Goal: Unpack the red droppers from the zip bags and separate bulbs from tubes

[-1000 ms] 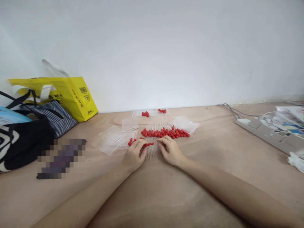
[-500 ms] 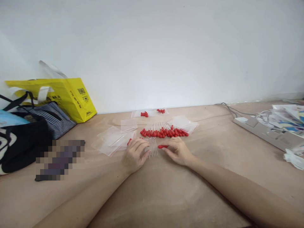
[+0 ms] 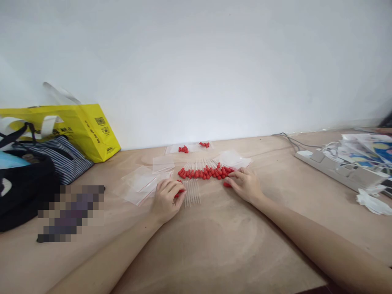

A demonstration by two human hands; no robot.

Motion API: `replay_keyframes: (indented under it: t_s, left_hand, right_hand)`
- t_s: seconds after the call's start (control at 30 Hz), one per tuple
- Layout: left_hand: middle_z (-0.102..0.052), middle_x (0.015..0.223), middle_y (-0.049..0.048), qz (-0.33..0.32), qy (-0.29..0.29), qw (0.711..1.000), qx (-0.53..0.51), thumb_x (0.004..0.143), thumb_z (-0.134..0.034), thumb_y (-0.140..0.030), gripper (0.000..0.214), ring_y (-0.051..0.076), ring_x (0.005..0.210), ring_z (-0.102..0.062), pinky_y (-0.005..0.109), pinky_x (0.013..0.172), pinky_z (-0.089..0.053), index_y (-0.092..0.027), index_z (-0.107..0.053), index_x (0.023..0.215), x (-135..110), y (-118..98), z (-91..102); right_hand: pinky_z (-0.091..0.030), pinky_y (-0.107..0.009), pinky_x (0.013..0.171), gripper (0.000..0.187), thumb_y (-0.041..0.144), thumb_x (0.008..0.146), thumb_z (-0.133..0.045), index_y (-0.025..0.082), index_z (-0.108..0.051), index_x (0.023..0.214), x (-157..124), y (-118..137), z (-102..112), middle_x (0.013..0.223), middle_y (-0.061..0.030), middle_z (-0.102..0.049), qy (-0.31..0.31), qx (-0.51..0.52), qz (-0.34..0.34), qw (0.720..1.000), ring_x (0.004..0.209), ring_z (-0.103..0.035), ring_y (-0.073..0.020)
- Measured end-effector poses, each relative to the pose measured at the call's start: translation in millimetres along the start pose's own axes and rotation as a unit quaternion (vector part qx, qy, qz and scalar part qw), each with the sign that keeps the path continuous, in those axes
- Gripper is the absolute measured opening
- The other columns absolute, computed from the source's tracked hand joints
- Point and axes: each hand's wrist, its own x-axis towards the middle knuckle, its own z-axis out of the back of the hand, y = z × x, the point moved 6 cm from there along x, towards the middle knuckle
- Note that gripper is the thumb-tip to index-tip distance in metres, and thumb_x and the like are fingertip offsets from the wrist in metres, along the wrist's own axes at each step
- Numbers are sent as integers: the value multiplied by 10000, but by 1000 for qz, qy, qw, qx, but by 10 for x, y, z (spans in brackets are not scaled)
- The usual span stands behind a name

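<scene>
Several droppers with red rubber bulbs (image 3: pixel 203 173) and thin clear tubes lie fanned side by side, bulbs toward me. Nearer to me is a row of bare clear tubes (image 3: pixel 192 192). My left hand (image 3: pixel 168 200) rests at this row's left end, its fingers curled and closed round a red bulb (image 3: pixel 180 191) that shows partly between thumb and fingers. At the right end of the fan, my right hand (image 3: pixel 246 185) has thumb and fingers pinched, with a red bulb (image 3: pixel 227 184) sticking out below them; whatever else it holds is hidden.
Clear zip bags (image 3: pixel 141 185) lie left of the droppers, and another bag (image 3: pixel 234 158) behind them. Small heaps of red bulbs (image 3: pixel 183 150) lie on a bag near the wall. A yellow bag (image 3: pixel 92 130) stands left; a power strip (image 3: pixel 327 169) and crumpled tissue (image 3: pixel 372 202) lie right.
My right hand has moved right, from beside the clear tubes to the right end of the dropper fan, the red bulb with it. My left hand has shifted slightly left, uncovering more tubes.
</scene>
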Motion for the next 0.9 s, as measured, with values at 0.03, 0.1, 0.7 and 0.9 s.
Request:
replay_keyframes:
  t_s: [0.03, 0.1, 0.7, 0.9]
  left_hand:
    - [-631, 788, 13, -1, 2, 1000, -1, 786, -490, -189, 78, 177, 813, -535, 359, 776, -373, -199, -555, 744, 4, -2, -5]
    - [-631, 785, 14, -1, 9, 1000, -3, 788, -488, -195, 88, 176, 813, -537, 361, 780, -370, -200, -557, 733, 7, -5, -18]
    - [-639, 796, 15, 26, 6, 999, -32, 800, -494, -217, 131, 169, 794, -539, 339, 733, -382, -216, -624, 779, 1, -29, -29]
    - [-642, 768, 35, 136, 82, 972, -171, 841, -438, -324, 267, 155, 709, -554, 297, 649, -447, -185, -602, 1001, 18, -134, -167]
  right_hand:
    - [-344, -307, 665, 212, 391, 769, -534, 233, -675, 772, 39, 17, 7, 677, -21, -540, -8, -14, -10, 1000, 673, -498, -159]
    - [-311, -310, 669, 233, 412, 771, -524, 236, -675, 749, 125, 54, -17, 668, -21, -541, -8, -38, -23, 999, 677, -492, -163]
    - [-260, -298, 658, 263, 350, 819, -478, 199, -647, 687, 183, 227, -101, 654, -27, -562, -21, 39, -21, 999, 696, -492, -159]
    - [-256, -299, 662, 185, 309, 817, -502, 202, -648, 779, -39, 872, 22, 642, -9, -535, -24, 141, 111, 983, 653, -441, -131]
